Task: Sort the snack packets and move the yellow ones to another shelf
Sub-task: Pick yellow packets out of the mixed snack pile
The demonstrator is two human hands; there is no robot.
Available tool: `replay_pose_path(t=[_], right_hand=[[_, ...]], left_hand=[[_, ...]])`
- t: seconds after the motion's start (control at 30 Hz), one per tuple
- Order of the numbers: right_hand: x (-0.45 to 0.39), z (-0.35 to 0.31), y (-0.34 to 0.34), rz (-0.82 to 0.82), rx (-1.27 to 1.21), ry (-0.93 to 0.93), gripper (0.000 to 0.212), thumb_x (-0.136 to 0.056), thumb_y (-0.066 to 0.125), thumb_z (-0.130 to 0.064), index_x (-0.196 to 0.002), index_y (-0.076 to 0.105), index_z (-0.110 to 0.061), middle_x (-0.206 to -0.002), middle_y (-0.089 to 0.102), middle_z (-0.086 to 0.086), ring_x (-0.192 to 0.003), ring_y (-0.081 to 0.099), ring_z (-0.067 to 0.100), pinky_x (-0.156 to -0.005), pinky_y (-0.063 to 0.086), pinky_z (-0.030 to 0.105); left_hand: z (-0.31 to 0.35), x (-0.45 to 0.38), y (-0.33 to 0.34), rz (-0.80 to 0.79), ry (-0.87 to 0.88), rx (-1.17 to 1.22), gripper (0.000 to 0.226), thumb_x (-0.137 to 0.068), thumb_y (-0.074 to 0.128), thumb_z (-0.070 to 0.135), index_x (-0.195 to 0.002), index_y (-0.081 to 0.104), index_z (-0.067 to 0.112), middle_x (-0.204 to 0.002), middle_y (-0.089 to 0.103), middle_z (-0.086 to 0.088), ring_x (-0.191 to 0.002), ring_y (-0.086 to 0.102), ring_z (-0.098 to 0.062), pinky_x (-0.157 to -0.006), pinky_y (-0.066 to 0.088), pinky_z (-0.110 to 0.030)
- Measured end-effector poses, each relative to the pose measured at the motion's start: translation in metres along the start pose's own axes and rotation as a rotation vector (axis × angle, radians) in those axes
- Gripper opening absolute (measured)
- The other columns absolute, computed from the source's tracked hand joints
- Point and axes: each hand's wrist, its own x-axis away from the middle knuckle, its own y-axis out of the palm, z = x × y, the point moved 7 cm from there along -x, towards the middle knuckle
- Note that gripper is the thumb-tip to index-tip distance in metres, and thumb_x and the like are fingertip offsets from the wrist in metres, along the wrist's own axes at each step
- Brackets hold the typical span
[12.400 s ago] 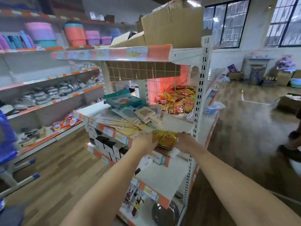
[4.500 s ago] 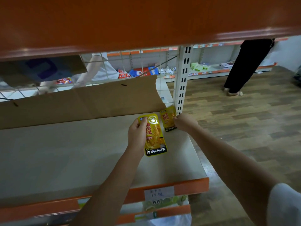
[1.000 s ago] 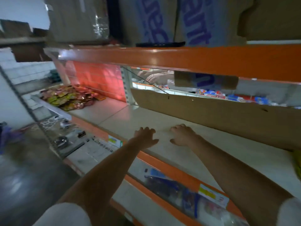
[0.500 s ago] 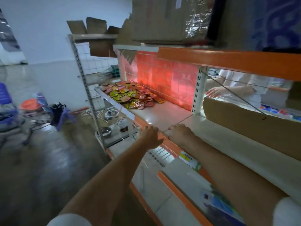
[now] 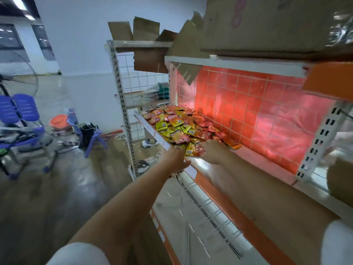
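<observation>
A pile of red and yellow snack packets (image 5: 177, 125) lies on a white shelf (image 5: 250, 156) in front of a red backing sheet. Both my arms reach to the near end of the pile. My left hand (image 5: 176, 158) is at the shelf's front edge, its fingers stretched toward the packets. My right hand (image 5: 214, 152) lies on the shelf board with its fingertips on the nearest yellow packets (image 5: 193, 150). Motion blur hides whether either hand has a packet pinched.
Cardboard boxes (image 5: 267, 23) sit on the shelf above. A white perforated post (image 5: 124, 104) marks the rack's left end. Blue chairs (image 5: 23, 109), an orange basin (image 5: 58, 120) and a purple stool (image 5: 91, 138) stand on the floor at left. Another person's hand (image 5: 342, 144) shows at right.
I have moved left along the rack. Both hands left the bare shelf board and now reach the near end of the packet pile, which has come much closer.
</observation>
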Motion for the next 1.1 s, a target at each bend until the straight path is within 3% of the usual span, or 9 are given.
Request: replay_pose_path(t=[0.17,0.27,0.4,0.6,0.73,0.87,1.0,1.1], right_hand=[[-0.08,-0.012,-0.013,0.04,-0.019,-0.002,0.044,-0.092,0.047,-0.03,-0.132,0.046,-0.013,-0.135,0.046,0.014,-0.126,0.042,0.033,-0.098,0.043,0.043],[-0.115,-0.02,0.001,0.009,-0.003,-0.017,0.038,-0.092,0.049,-0.03,-0.125,0.05,-0.011,-0.131,0.048,0.013,-0.124,0.044,0.032,-0.093,0.045,0.043],[-0.165,-0.03,0.009,-0.002,0.006,0.003,0.045,-0.094,0.047,-0.036,-0.132,0.045,-0.012,-0.14,0.042,0.013,-0.127,0.043,0.032,-0.099,0.042,0.043],[-0.23,-0.035,0.022,0.023,-0.091,0.148,0.039,-0.094,0.046,-0.029,-0.126,0.048,-0.006,-0.133,0.046,0.014,-0.122,0.045,0.031,-0.096,0.041,0.04],[-0.25,-0.035,0.028,0.096,-0.065,0.317,0.032,-0.094,0.046,-0.028,-0.115,0.056,-0.005,-0.122,0.052,0.011,-0.115,0.046,0.028,-0.095,0.039,0.037],[-0.257,-0.04,0.033,0.199,-0.063,0.465,0.037,-0.095,0.047,-0.034,-0.118,0.054,-0.006,-0.121,0.05,0.007,-0.115,0.044,0.024,-0.093,0.039,0.033],[-0.255,-0.038,0.039,0.256,-0.048,0.575,0.041,-0.092,0.052,-0.04,-0.119,0.053,-0.008,-0.121,0.05,0.006,-0.114,0.045,0.023,-0.094,0.038,0.031],[-0.257,-0.037,0.041,0.234,-0.011,0.605,0.033,-0.094,0.05,-0.031,-0.115,0.056,-0.007,-0.12,0.052,0.007,-0.114,0.046,0.023,-0.094,0.039,0.031]], left_hand=[[-0.055,-0.069,-0.006,0.022,-0.049,0.051,0.056,-0.093,0.046,0.051,-0.131,0.046,0.01,-0.131,0.049,-0.014,-0.124,0.043,-0.031,-0.094,0.043,-0.044],[-0.082,-0.097,0.012,-0.021,-0.064,0.042,0.061,-0.091,0.046,0.056,-0.132,0.045,0.012,-0.132,0.05,-0.014,-0.125,0.042,-0.031,-0.093,0.044,-0.044],[-0.122,-0.14,0.026,-0.047,-0.071,0.071,0.056,-0.092,0.046,0.055,-0.123,0.05,0.009,-0.125,0.054,-0.014,-0.121,0.044,-0.031,-0.087,0.045,-0.042],[-0.176,-0.218,0.036,-0.078,-0.071,0.124,0.046,-0.094,0.044,0.044,-0.116,0.055,0.005,-0.119,0.058,-0.016,-0.114,0.05,-0.034,-0.086,0.047,-0.041],[-0.198,-0.256,0.041,-0.015,-0.074,0.276,0.039,-0.095,0.044,0.034,-0.104,0.061,0.0,-0.11,0.063,-0.02,-0.103,0.057,-0.037,-0.082,0.048,-0.041],[-0.215,-0.28,0.055,0.021,-0.106,0.351,0.044,-0.096,0.04,0.037,-0.116,0.054,0.0,-0.12,0.054,-0.02,-0.111,0.049,-0.035,-0.09,0.042,-0.041],[-0.221,-0.289,0.063,0.023,-0.125,0.333,0.066,-0.094,0.038,0.056,-0.128,0.047,0.0,-0.131,0.046,-0.019,-0.123,0.041,-0.035,-0.097,0.039,-0.043],[-0.216,-0.288,0.066,0.026,-0.119,0.316,0.066,-0.095,0.034,0.057,-0.135,0.042,0.006,-0.143,0.036,-0.02,-0.132,0.031,-0.035,-0.103,0.033,-0.046]])
